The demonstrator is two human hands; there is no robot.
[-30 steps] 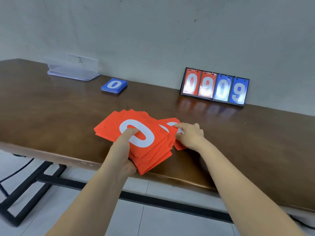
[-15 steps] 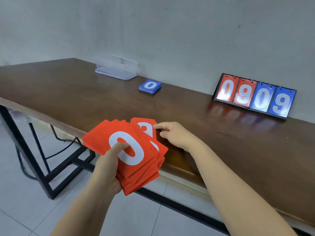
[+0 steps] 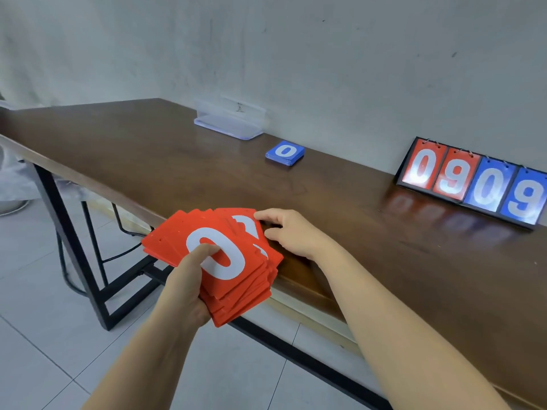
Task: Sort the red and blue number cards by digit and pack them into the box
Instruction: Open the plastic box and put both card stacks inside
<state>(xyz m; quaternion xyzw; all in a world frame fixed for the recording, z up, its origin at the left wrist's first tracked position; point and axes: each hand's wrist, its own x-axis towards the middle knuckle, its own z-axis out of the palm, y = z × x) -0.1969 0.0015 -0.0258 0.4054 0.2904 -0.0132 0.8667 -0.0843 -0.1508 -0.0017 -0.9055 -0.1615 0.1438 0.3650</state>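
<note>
Left grip (image 3: 189,279): fingers curled under the red cards (image 3: 251,288), thumb pressed on top of the "0" card; holds the whole fan.
Right grip (image 3: 291,232): fingertips curled onto the fan's far right edge, looks like pinching a rear card; thumb hidden.
Red cards, where: fanned in the hands, over the near edge of the bench (image 3: 177,161), partly off it.
Blue cards (image 3: 285,153): neat stack, "0" on top, far side of bench, just beside the clear box (image 3: 229,121).
Box: by the wall, contents can't tell.
Step (judged): leafing the red fan to sort by digit; packing not started.
Do it well: keep thumb pressure on top so the fan doesn't slide; peel one card at a time by its edge; read the digit before moving it; keep the fan over the bench, since a drop goes to the floor.
Materials: cards thin, stiff, matte red, white digits, small punch holes near the top edge; likely slick on each other.
Bench surface: dark glossy wood, reflective.
Also: ring-bound flip scoreboard (image 3: 473,184) reading 0909, standing at the wall.
</note>
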